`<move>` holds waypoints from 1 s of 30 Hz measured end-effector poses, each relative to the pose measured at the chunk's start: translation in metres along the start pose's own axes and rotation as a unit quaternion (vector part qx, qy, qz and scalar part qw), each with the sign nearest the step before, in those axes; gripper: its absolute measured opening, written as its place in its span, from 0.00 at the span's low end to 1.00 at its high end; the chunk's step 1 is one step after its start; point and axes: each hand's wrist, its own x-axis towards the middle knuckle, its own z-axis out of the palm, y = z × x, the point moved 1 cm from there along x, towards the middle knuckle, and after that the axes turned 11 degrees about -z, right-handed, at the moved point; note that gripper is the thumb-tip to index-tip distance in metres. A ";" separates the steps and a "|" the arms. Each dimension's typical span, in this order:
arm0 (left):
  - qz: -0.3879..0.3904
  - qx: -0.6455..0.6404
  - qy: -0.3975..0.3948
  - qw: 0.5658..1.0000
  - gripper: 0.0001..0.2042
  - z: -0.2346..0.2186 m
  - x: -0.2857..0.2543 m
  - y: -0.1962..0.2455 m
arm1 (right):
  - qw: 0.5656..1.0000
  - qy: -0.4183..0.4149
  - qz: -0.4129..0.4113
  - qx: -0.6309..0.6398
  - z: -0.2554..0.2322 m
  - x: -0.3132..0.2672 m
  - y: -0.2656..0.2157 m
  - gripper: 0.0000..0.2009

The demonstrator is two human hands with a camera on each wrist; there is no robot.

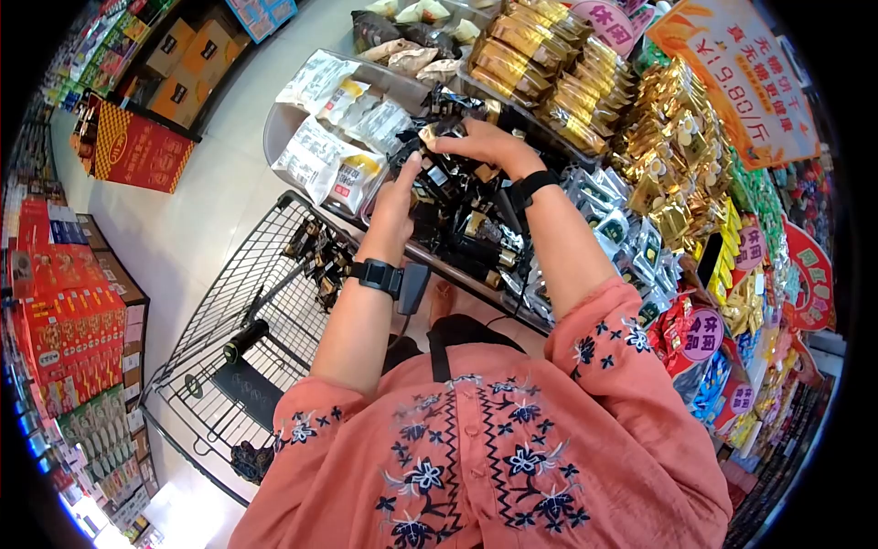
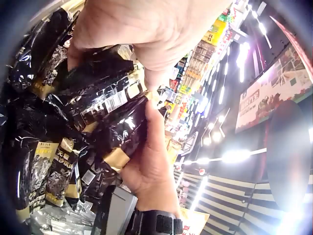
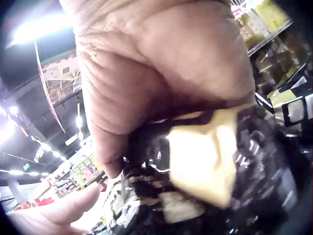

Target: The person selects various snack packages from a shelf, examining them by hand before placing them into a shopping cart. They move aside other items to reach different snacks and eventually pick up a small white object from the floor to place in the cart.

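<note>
Both hands are at a bin heaped with small black-and-gold snack packets (image 1: 471,224). My left hand (image 1: 393,206) reaches in at the bin's left side, thumb pointing up. In the left wrist view its fingers and thumb curl round a black packet (image 2: 93,100) with a white barcode label. My right hand (image 1: 489,146) comes in from the other side and grips a black packet with a gold end (image 2: 117,156), thumb along its edge. The two hands nearly meet over the heap. In the right wrist view, the right palm hides part of the black packet with a pale gold patch (image 3: 203,161).
A wire shopping cart (image 1: 197,302) stands at the left with black-and-gold packets (image 1: 320,265) inside. White packages (image 1: 315,165) fill the adjoining compartment. Gold-wrapped snacks (image 1: 681,137) are piled at the right, below an orange price sign (image 1: 741,73). Red boxes (image 1: 69,325) line a far-left shelf.
</note>
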 end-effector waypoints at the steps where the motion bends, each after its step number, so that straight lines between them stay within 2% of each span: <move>1: -0.006 -0.006 -0.003 1.000 0.26 -0.002 0.000 -0.001 | 1.000 0.006 0.010 0.013 -0.003 -0.002 -0.002 0.52; 3: -0.017 -0.022 -0.010 1.000 0.23 0.001 -0.007 0.001 | 1.000 -0.011 0.022 0.007 -0.005 -0.003 -0.003 0.54; 6: 0.019 -0.006 -0.019 1.000 0.21 0.003 -0.009 -0.002 | 0.999 -0.034 0.019 -0.012 0.002 -0.003 0.002 0.56; 7: 0.035 0.004 -0.016 0.999 0.21 0.002 -0.007 -0.002 | 1.000 -0.008 0.004 0.021 0.022 0.028 0.052 0.48; 9: 0.056 0.010 -0.026 0.998 0.20 -0.002 -0.003 -0.002 | 0.998 -0.001 0.037 0.046 0.019 0.018 0.045 0.41; 10: 0.055 0.016 -0.027 0.998 0.20 -0.003 -0.001 -0.003 | 0.992 -0.035 0.012 0.121 0.019 0.015 0.039 0.39; 11: 0.053 0.022 -0.028 0.998 0.20 -0.003 -0.001 -0.004 | 0.993 -0.027 0.017 0.115 0.019 0.012 0.039 0.38; 13: 0.021 -0.022 -0.047 0.998 0.20 -0.003 0.000 -0.005 | 0.995 -0.009 0.025 0.101 0.015 0.008 0.035 0.37; 14: 0.012 -0.033 -0.053 0.998 0.20 -0.001 -0.005 -0.004 | 0.990 -0.047 0.054 0.119 0.011 0.005 0.026 0.35; 17: -0.014 -0.050 -0.059 0.997 0.22 0.001 -0.017 -0.001 | 0.985 -0.009 0.047 0.165 0.021 0.016 0.044 0.33; 19: -0.022 -0.058 -0.069 0.996 0.22 0.001 -0.021 0.001 | 0.982 -0.017 0.046 0.181 0.022 0.018 0.051 0.37; 22: 0.040 -0.019 -0.087 0.995 0.24 0.002 -0.017 0.000 | 0.977 -0.036 0.040 0.205 0.023 0.011 0.040 0.42; 27: 0.022 -0.012 -0.088 0.996 0.23 -0.007 -0.009 -0.002 | 0.971 -0.047 0.032 0.233 0.025 0.008 0.032 0.50; 28: 0.016 -0.018 -0.093 0.995 0.23 -0.006 -0.011 0.000 | 0.972 -0.038 0.037 0.230 0.022 0.006 0.031 0.42; 30: 0.014 -0.034 -0.105 0.994 0.23 -0.006 -0.013 0.001 | 0.968 -0.042 0.028 0.244 0.017 -0.001 0.015 0.40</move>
